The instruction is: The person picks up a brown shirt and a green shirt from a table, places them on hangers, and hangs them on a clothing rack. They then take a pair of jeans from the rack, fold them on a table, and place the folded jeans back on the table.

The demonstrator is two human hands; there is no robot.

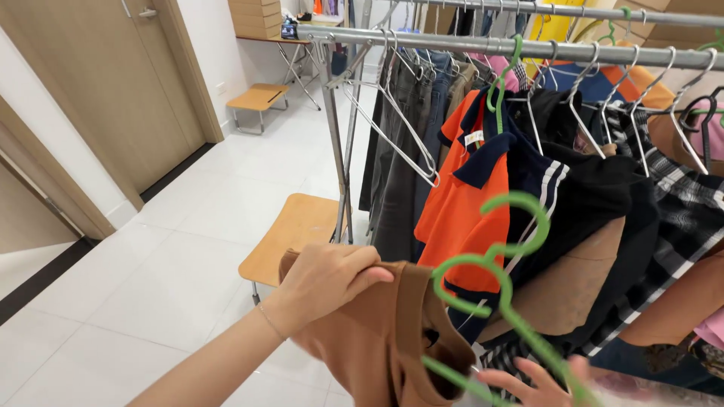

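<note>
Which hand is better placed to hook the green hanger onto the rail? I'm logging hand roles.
Probably the right hand: it already holds the green hanger. The left hand is gripping the brown shirt.

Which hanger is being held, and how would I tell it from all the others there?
Start at the long metal clothes rail crowded with garments, then look below it to the foreground. There the right hand holds a bright green plastic hanger beside the brown fabric garment in the left hand. Most hangers on the rail are thin silver wire; this one is thick, green and off the rail.
</note>
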